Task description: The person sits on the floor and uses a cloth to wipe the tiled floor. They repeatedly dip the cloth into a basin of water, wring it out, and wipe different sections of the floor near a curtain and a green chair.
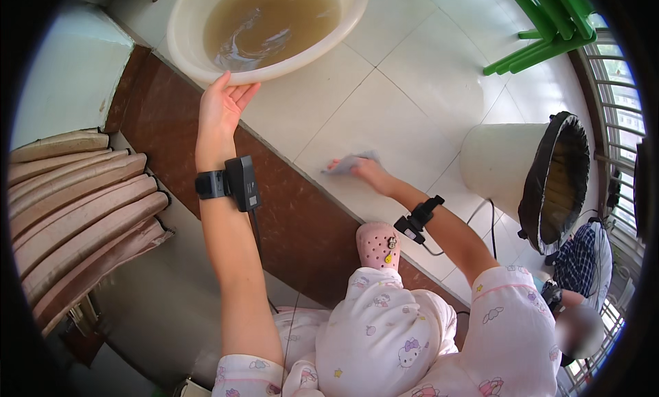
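Observation:
My left hand (226, 101) is at the near rim of a cream plastic basin (304, 62), its thumb at the rim's edge and its fingers against the outside wall. Murky brownish water (273, 26) stands in the basin, with light rippling on it. My right hand (366, 171) presses a grey-blue cloth (368, 156) to the white floor tiles (340, 113), close to the brown threshold strip. Part of the cloth is hidden under the palm. Both wrists wear black strapped devices with cables.
A tall white bin (494, 160) with a black liner stands at the right, near a barred window. Green plastic stools (551, 36) are at the upper right. A pleated beige curtain (92, 191) hangs left. A pink clog (378, 245) rests by the brown threshold (206, 155). Another person (571, 299) is at the lower right.

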`<action>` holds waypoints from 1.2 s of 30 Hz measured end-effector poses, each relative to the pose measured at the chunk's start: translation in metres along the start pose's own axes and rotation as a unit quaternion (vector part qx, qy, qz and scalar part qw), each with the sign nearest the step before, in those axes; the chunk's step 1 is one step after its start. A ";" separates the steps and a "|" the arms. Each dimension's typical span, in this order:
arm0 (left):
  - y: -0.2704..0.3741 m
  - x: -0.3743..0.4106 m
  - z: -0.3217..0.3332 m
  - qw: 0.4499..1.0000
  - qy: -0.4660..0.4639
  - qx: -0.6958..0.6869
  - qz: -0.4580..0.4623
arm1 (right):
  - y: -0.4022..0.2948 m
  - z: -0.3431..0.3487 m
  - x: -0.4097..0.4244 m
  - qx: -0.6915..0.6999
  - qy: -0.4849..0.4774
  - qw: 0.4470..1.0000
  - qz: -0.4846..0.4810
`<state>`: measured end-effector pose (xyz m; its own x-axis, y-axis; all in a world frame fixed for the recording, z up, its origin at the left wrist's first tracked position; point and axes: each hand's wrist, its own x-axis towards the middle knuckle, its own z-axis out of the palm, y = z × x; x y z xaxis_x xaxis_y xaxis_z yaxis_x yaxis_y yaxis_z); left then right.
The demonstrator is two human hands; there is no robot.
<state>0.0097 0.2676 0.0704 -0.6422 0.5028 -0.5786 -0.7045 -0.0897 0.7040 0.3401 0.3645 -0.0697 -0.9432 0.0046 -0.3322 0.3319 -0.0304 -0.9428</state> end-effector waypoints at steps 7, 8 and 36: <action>0.007 -0.001 0.000 1.000 -0.006 0.007 0.010 | -0.064 -0.039 -0.022 0.465 0.491 0.735 -0.052; 0.012 0.002 -0.004 1.000 -0.008 0.016 0.011 | -0.065 -0.051 -0.015 0.443 0.527 0.719 -0.089; 0.011 -0.008 -0.006 0.998 -0.005 0.061 0.032 | -0.035 0.041 0.153 -0.441 -0.030 0.862 -0.248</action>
<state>0.0049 0.2576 0.0801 -0.6810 0.5085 -0.5269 -0.6201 -0.0177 0.7843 0.1832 0.3256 -0.0864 -0.9627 -0.2533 0.0952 -0.2551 0.7324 -0.6313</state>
